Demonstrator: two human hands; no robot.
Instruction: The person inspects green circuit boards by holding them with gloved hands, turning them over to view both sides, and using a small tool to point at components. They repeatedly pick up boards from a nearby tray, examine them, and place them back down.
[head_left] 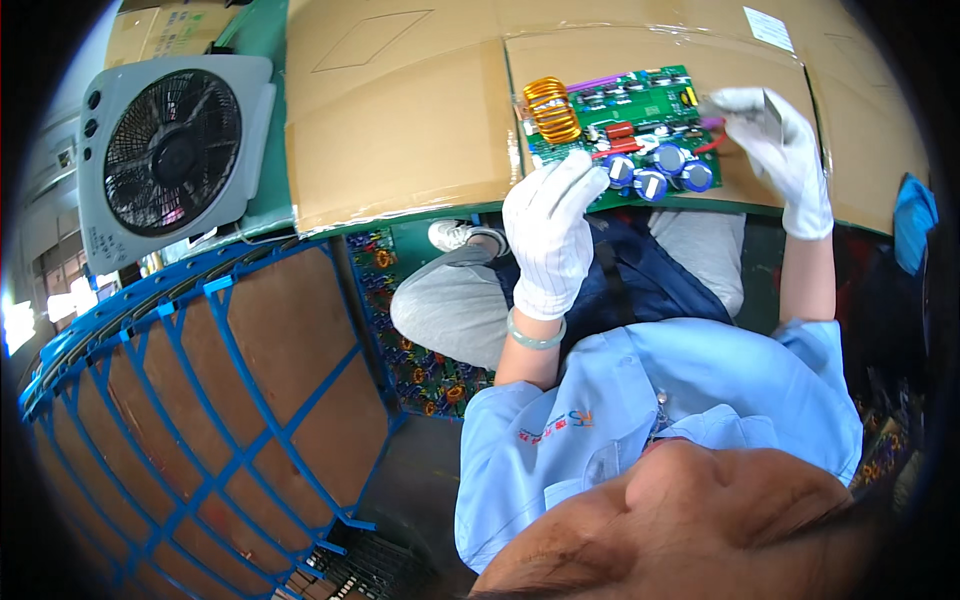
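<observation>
A green circuit board (657, 104) lies on a cardboard-covered bench, close to its near edge. It bears a copper-wound coil (552, 110) at its left and several round blue-topped capacitors (671, 158) along the near side. My left hand (550, 235), in a white striped glove, has its fingers closed at the board's near left edge, beside the capacitors. Off the board's right side is my right hand (782, 150), gloved too, with its fingers pinched together. A red wire (711, 144) and something purple reach from the board toward those fingertips; what they grip is not clear.
A grey box fan (175, 150) stands left of the cardboard (400, 130). A blue-framed rack (230, 420) is at the lower left, with more circuit boards (430, 385) below the bench beside my leg. Blue material (913, 222) hangs at the right edge.
</observation>
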